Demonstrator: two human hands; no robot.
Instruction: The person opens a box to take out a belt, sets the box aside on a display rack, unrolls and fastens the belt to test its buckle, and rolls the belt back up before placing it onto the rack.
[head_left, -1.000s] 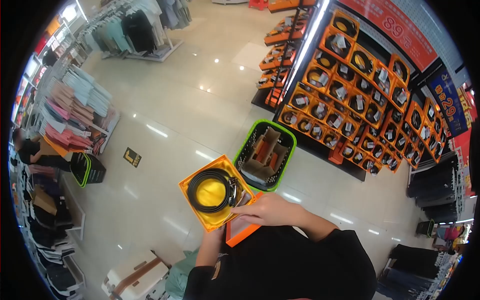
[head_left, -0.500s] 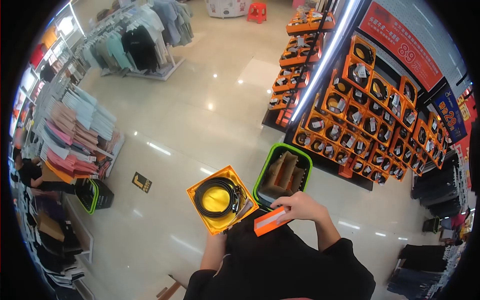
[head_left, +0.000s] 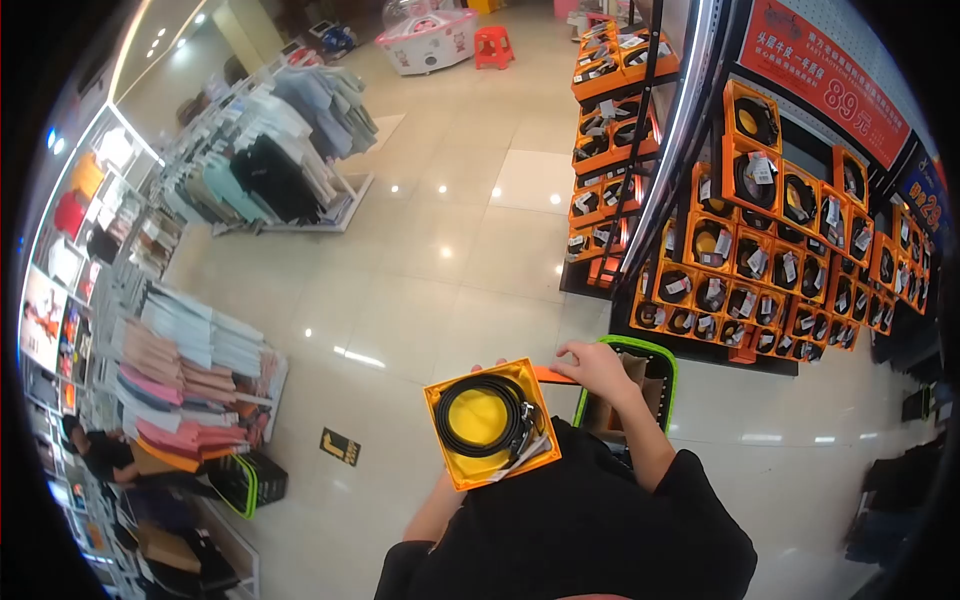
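Note:
My left hand (head_left: 489,367) supports an open orange box (head_left: 432,410) from below; only some fingertips show past its far edge, and the palm is hidden. Inside, on yellow lining, lies a coiled black belt (head_left: 447,412) with a metal buckle (head_left: 526,412) and a tag at its right side. My right hand (head_left: 598,370), just right of the box, pinches an orange box lid (head_left: 553,375). Most of that lid is hidden behind the box. Below and beyond my right hand stands a black shopping basket with a green rim (head_left: 672,375), holding brown paper bags (head_left: 652,391).
Stepped display shelves (head_left: 760,240) with several boxed belts stand at the right. Clothing racks (head_left: 290,170) line the left. A person in black (head_left: 105,455) is at the far left near another green-rimmed basket (head_left: 250,485). A red stool (head_left: 493,47) stands at the back.
The belt box has moved right and slightly up. The lid has swung from in front of my body to behind the box's right edge. The view has shifted, and the basket appears farther right and lower.

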